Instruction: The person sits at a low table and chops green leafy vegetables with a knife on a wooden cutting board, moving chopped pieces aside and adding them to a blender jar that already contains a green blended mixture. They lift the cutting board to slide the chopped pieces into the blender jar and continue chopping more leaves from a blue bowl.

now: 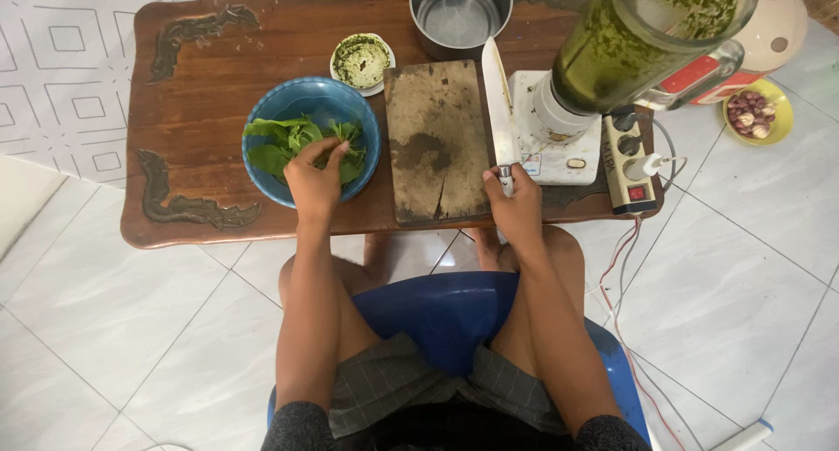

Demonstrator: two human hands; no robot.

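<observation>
My left hand (pixel 315 176) is down in the blue bowl (pixel 262 114), fingers pinched together on a bunch of green leaves (pixel 284 141). The bowl sits on the left half of the wooden desk (pixel 210 75), just beside the cutting board (pixel 435 141).

My right hand (pixel 516 202) is wrapped tight around the handle of a long kitchen knife (pixel 500 106). The blade points away from me and lies along the right edge of the board, between the board and the white blender base (pixel 559 141). The handle itself is hidden inside my grip.

The cutting board is worn wood, darkly stained in the middle, lying lengthwise away from me, its near end close to the desk edge.

Beyond the bowl: a small round dish (pixel 361 62) with green paste in it. Beyond the board, at the far desk edge: a steel pot (pixel 461 14), nothing visible inside it.

The blender jar (pixel 651 31) stands on its base at the right, filled with dark green blended stuff. A power strip (pixel 631 158) lies just right of the base, at the desk's right end, with a white plug in it and cords trailing to the floor.

On the tiled floor to the right, a yellow bowl (pixel 753 112) of small reddish bulbs. I sit on a blue chair (pixel 446 315), knees under the desk edge.
</observation>
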